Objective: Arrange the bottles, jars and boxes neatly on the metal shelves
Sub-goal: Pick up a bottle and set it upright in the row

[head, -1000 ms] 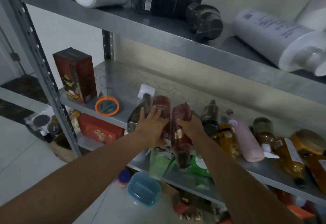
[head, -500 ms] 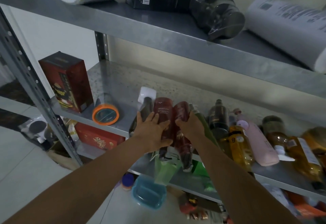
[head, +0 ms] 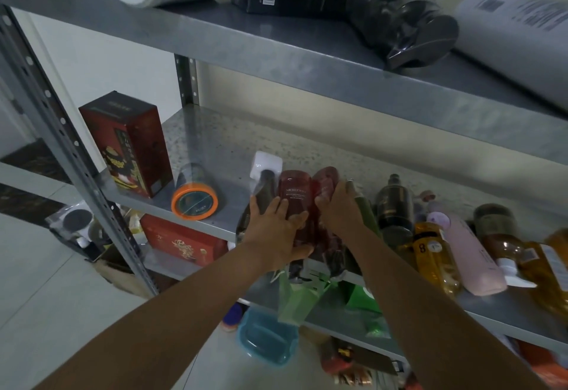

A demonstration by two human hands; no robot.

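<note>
Two dark red bottles lie side by side on the middle metal shelf point(head: 221, 144), bases pointing to the back. My left hand point(head: 275, 231) grips the left red bottle point(head: 293, 191), fingers over its top and thumb underneath. The right red bottle point(head: 326, 179) is held by my right hand point(head: 341, 213), whose fingers curl round it. A dark bottle with a white cap point(head: 266, 174) lies touching the left hand's outer side. To the right of my right hand lies a green bottle point(head: 364, 213).
On the same shelf a red box point(head: 129, 144) stands at the left beside an orange-rimmed jar point(head: 195, 202). Several bottles point(head: 433, 254) lie at the right. The upper shelf point(head: 276, 45) holds tubs, a black box and lying bottles. Below are a red box point(head: 184, 242), green pouches point(head: 301, 297) and a blue container point(head: 267, 340).
The right red bottle, tilted toward the shelf's front edge before, now lies parallel against the left one. Both hands have pushed the pair slightly back.
</note>
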